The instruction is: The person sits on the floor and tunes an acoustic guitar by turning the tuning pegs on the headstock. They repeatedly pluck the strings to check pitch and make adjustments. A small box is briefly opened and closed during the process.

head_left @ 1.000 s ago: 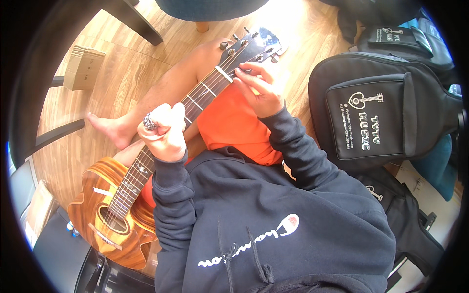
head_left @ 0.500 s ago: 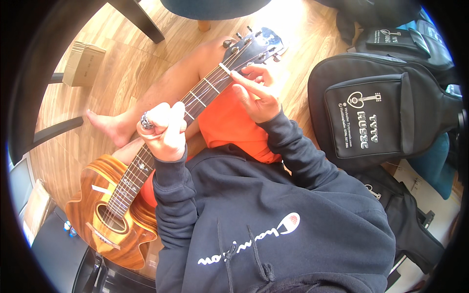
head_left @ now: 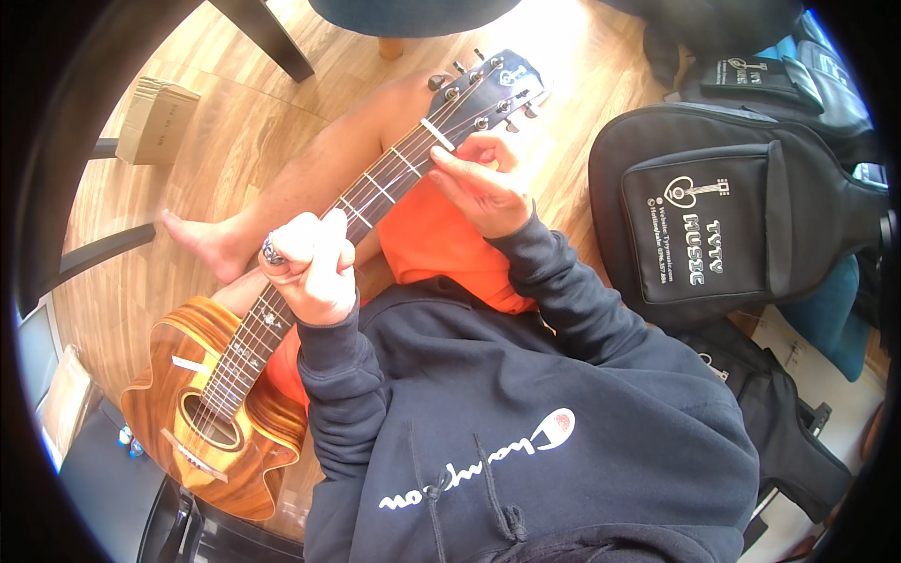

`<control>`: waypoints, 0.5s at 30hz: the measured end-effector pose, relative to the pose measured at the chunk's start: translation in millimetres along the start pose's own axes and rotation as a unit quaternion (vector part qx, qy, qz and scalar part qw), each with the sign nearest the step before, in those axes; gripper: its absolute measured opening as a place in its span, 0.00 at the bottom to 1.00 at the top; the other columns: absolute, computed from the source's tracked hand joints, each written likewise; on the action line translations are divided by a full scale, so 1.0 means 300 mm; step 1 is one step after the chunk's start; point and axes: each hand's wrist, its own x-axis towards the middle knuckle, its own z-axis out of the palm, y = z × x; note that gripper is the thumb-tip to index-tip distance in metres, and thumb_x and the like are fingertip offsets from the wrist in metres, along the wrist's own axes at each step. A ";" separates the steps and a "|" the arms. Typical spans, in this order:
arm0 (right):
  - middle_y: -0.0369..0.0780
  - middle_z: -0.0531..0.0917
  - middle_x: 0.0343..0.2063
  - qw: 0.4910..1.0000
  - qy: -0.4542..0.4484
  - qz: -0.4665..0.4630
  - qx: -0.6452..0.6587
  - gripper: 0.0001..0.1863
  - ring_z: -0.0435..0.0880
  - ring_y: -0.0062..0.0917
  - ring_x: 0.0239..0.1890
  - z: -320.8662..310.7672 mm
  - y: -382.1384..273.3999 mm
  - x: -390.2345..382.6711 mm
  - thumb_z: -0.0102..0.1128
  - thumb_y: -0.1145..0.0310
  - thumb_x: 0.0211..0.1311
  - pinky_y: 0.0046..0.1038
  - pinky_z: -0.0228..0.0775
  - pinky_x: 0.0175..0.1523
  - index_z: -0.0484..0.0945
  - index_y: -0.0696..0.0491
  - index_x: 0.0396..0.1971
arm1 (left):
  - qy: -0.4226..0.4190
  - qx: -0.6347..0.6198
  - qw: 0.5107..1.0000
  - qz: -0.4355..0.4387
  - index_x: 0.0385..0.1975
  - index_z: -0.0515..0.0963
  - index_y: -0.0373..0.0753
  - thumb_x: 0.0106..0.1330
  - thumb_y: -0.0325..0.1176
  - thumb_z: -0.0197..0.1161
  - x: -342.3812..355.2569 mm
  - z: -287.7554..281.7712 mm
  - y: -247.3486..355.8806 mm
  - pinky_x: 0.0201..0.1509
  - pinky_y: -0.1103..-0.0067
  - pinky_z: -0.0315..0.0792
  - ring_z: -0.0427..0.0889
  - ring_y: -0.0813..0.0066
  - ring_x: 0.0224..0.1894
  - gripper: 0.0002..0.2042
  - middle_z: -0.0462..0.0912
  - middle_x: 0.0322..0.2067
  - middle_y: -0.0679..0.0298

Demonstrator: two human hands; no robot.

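Observation:
An acoustic guitar (head_left: 267, 413) with a glossy brown body lies diagonally, its dark headstock (head_left: 497, 84) at the upper right. My left hand (head_left: 314, 267), with a chunky silver ring, is closed over the middle of the neck. Whatever its fingers pinch, if anything, is hidden. My right hand (head_left: 483, 183) is beside the fretboard (head_left: 375, 183), just below the pale nut. Its index fingertip is at the strings, with the thumb apart from it and the other fingers bent. A thin pale line crosses the frets between my hands; I cannot tell whether it is a loose string.
Black guitar bags (head_left: 694, 225) stand at the right. A cardboard box (head_left: 160, 120) sits on the wooden floor at the upper left, near dark furniture legs. A blue round seat (head_left: 413, 14) is at the top. My bare leg (head_left: 319, 169) extends under the neck.
My right hand has shifted slightly left and down along the neck, away from the nut. My left hand has dropped a little toward me, showing more of the fretboard.

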 end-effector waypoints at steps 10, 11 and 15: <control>0.35 0.75 0.34 1.000 -0.004 0.001 0.001 0.20 0.73 0.18 0.28 0.010 -0.007 -0.006 0.72 0.79 0.49 0.20 0.65 0.33 0.86 0.48 0.44 | 0.009 -0.008 1.000 0.020 0.17 0.54 0.48 0.54 0.07 0.56 -0.014 -0.017 0.000 0.13 0.86 0.47 0.51 0.88 0.16 0.24 0.56 0.18 0.74; 0.35 0.75 0.32 1.000 -0.002 0.005 -0.001 0.19 0.73 0.19 0.29 0.011 -0.013 -0.001 0.73 0.79 0.47 0.20 0.67 0.31 0.87 0.48 0.43 | 0.011 -0.004 1.000 0.024 0.18 0.54 0.48 0.54 0.07 0.56 -0.014 -0.018 0.001 0.14 0.86 0.47 0.51 0.88 0.16 0.24 0.56 0.18 0.74; 0.35 0.74 0.28 0.999 -0.001 0.035 0.012 0.18 0.75 0.22 0.28 0.023 -0.033 -0.007 0.73 0.78 0.45 0.22 0.69 0.28 0.87 0.48 0.40 | 0.028 0.015 0.999 0.016 0.18 0.53 0.48 0.54 0.07 0.56 -0.018 -0.029 0.006 0.14 0.86 0.47 0.51 0.89 0.15 0.24 0.56 0.18 0.74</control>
